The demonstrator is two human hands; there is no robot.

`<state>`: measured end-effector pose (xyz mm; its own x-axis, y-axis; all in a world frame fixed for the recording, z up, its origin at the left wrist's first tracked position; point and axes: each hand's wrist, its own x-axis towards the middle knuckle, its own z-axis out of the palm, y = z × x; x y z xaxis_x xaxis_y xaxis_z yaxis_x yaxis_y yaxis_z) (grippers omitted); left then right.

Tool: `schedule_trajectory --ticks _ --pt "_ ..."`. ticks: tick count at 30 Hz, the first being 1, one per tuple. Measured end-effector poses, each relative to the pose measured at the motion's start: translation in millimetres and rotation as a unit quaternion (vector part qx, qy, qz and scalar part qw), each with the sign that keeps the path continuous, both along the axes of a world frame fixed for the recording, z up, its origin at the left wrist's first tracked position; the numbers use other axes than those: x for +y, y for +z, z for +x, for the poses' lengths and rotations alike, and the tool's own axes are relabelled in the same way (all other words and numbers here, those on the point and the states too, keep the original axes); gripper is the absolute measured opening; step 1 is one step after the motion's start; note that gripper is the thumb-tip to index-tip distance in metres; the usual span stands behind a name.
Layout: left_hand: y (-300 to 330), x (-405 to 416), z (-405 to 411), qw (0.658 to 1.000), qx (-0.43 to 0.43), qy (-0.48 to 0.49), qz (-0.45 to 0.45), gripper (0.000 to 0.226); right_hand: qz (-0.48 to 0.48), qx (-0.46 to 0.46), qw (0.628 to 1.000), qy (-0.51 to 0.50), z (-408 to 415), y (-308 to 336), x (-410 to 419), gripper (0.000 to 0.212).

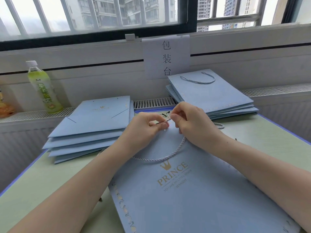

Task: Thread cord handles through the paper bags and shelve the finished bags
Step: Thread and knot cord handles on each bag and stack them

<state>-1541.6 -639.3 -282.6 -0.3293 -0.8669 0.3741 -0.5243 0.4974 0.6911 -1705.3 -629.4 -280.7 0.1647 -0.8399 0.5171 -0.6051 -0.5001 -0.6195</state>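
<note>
A light blue paper bag with gold "PRINCE" lettering lies flat on the table in front of me. A pale twisted cord loops across its upper part. Above the bag's top edge, my left hand and my right hand each pinch the same short stretch of cord between thumb and fingers. At the left lies a stack of flat blue bags without handles. Bags with cord handles are piled at the back right.
The table is pale green with a blue edge. A green drink bottle stands on the radiator ledge at the left, beside an orange packet. A paper sign hangs below the window. Loose cords lie behind my hands.
</note>
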Motion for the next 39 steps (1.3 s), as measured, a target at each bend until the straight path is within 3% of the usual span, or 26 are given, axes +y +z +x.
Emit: schedule_trajectory --ticks 14,23,26,28,30,33,35,39 --pt "-0.6 -0.6 0.5 0.997 -0.016 0.074 -0.031 0.009 -0.04 -0.025 0.999 -0.005 -3.5 1.9 2.7 0.008" --pt "-2.2 2.8 -0.2 0.998 0.003 0.045 -0.046 0.011 -0.032 0.059 0.996 0.055 2.0 -5.5 3.0 0.009" --pt "2.0 2.3 -0.5 0.998 -0.002 0.059 -0.013 0.014 -0.043 0.067 0.996 0.029 -0.3 -2.7 2.0 0.005" --pt "6.1 1.0 1.4 0.993 -0.05 0.093 0.058 0.023 -0.042 0.081 0.995 0.026 -1.3 0.0 3.1 0.005" --pt "9.9 1.6 3.7 0.98 -0.1 0.105 0.138 0.035 -0.055 0.133 0.989 0.029 -1.1 0.6 4.2 0.008" --pt "14.4 4.5 4.7 0.974 -0.089 0.106 0.181 0.04 -0.085 0.21 0.973 0.032 2.4 -1.3 6.7 0.01" --pt "16.4 4.6 5.4 0.976 -0.069 0.092 0.186 0.033 -0.085 0.197 0.976 0.045 4.8 -2.4 8.2 0.009" --pt "21.1 5.6 6.0 0.979 0.004 0.071 0.192 0.011 -0.047 0.086 0.993 0.069 8.4 -2.8 8.9 0.006"
